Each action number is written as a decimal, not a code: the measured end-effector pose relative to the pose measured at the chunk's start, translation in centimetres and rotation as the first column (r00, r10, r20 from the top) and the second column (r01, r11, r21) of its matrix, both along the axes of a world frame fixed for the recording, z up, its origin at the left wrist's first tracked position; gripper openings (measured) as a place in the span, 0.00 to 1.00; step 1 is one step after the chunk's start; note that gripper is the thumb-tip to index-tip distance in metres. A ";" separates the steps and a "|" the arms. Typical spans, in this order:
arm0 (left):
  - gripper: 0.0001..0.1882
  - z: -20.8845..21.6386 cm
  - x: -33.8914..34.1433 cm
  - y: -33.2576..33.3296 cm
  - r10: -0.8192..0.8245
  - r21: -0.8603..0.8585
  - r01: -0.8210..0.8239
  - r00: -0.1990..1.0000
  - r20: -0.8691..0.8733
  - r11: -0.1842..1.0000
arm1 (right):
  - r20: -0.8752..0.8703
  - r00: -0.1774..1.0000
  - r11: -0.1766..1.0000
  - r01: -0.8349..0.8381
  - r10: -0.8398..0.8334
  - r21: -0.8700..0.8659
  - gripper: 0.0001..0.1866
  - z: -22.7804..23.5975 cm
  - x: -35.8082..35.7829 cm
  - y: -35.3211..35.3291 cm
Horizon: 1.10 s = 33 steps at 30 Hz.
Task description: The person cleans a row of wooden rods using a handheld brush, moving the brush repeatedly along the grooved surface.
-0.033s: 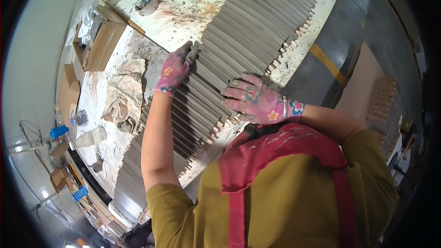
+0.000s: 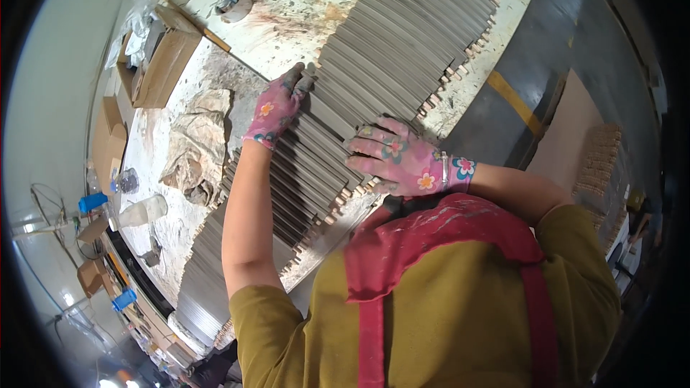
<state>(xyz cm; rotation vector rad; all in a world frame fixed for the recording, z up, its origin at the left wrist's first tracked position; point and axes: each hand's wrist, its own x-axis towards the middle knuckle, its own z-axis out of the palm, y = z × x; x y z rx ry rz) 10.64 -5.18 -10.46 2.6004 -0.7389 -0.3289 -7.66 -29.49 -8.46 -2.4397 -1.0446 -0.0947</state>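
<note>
Where fingers (image 2: 369,148) rest, rods (image 2: 384,54) lie beneath.

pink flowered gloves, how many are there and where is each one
2: one on the left hand, by the upper-left ends of the grey strips; one on the right hand, over their lower-right part. Others could be hidden.

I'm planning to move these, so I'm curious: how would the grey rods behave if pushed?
The rods would probably shift separately rather than as one slab, since their pale ends jut out unevenly. They look fairly stiff, each keeping an even line beside its neighbours.
</note>
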 end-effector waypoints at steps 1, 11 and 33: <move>0.26 0.7 -0.5 -0.1 0.026 -0.060 -0.028 0.999 -0.035 0.998 | -0.020 0.999 0.999 -0.038 0.037 -0.034 0.30 -0.1 0.0 0.4; 0.43 2.4 -9.8 5.8 0.115 0.147 -0.177 0.928 0.354 0.973 | -0.093 0.995 0.980 -0.055 0.038 -0.189 0.39 -0.5 -0.6 0.5; 0.35 -1.3 -30.9 34.4 0.802 0.363 -0.925 0.303 0.514 0.117 | 0.020 0.998 0.962 0.070 -0.067 -0.265 0.39 0.3 -1.0 7.3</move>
